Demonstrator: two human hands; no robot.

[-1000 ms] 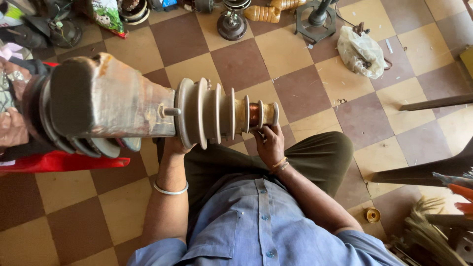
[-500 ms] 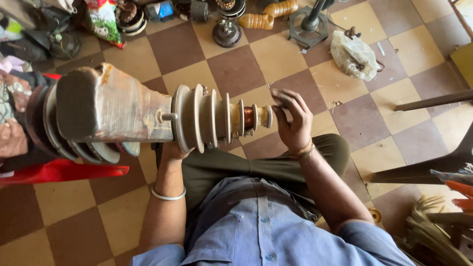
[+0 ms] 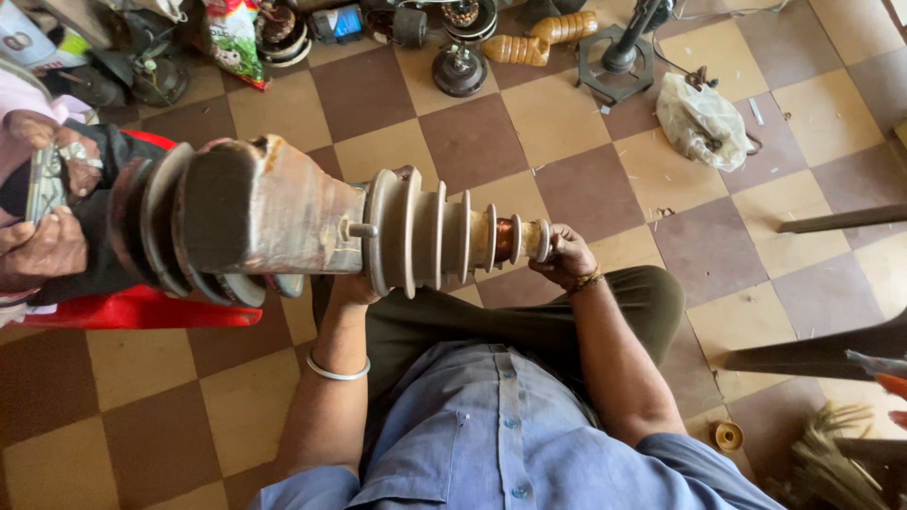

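While the winding form lies with its long axis level, its wide blocky end points toward the person's left and its narrow tip toward their right, above the lap. Grey stepped discs, dull and scuffed, shrink toward a band of shiny copper wire. The left hand props it from underneath, fingers hidden. The right hand curls its fingers together around the tip. Below lies the checkered tile floor.

My left hand sits at frame centre, forearm rising straight from the lower edge, fingers hidden from me. My right hand is just right of centre, fingers curled shut, forearm angling in from lower right.
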